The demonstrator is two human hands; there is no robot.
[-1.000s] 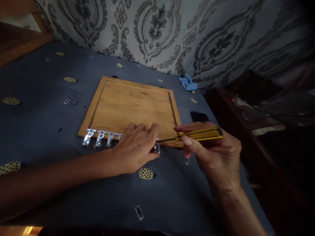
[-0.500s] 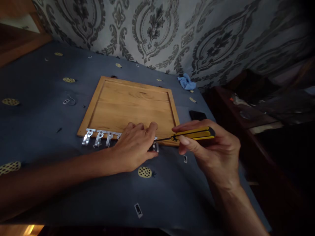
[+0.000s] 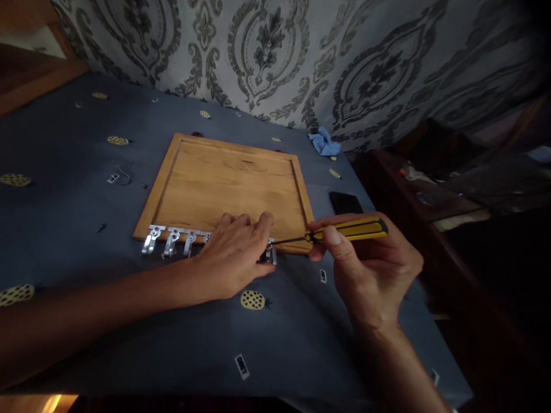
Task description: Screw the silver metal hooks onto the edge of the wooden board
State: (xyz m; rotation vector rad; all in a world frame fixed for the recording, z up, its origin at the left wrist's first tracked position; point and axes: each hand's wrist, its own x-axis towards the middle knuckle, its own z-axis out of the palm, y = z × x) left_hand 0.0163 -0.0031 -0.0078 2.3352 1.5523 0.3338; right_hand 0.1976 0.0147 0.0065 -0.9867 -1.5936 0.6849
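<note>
Two bare hands meet at the near edge of a rectangular, honey-brown wooden board with a raised frame [image 3: 235,180], which lies mostly beyond the left hand [image 3: 236,258]. That hand rests over the edge, fingers bent together on the wood and thumb lower down; whether it grips anything underneath, I cannot tell. The right hand [image 3: 372,267] holds a yellow-and-black-handled screwdriver [image 3: 350,229] between thumb and fingers, its thin shaft pointing at a shiny silver metal clip [image 3: 271,252] just beside the left thumb. Exact tip contact is too small to tell. Left of the left hand, more silver metal clips [image 3: 171,242] line the same edge. Beyond the right hand lie a black flat rectangular object [image 3: 345,202] and, farther off, a crumpled light-blue cloth [image 3: 325,142].
</note>
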